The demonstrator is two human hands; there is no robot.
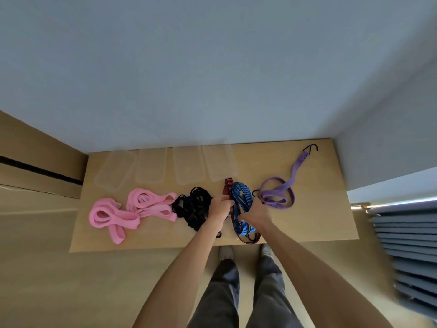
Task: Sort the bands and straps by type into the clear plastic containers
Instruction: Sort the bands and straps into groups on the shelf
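Both hands are in the middle of the table [319, 221]: the left hand [220, 207] and the right hand [256, 213] each curl around the blue bungee cords [241, 197]. Pink bands [132, 209] lie at nine o'clock, a purple strap [281, 190] at two, and four clear containers [186, 165] line the twelve o'clock edge.

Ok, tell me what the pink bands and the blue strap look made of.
Pink bands: flat, matte, limp loops, likely woven fabric or elastic webbing. Blue strap: dark ribbed stripes suggest a braided elastic cord, probably a bungee; too blurred for certainty.
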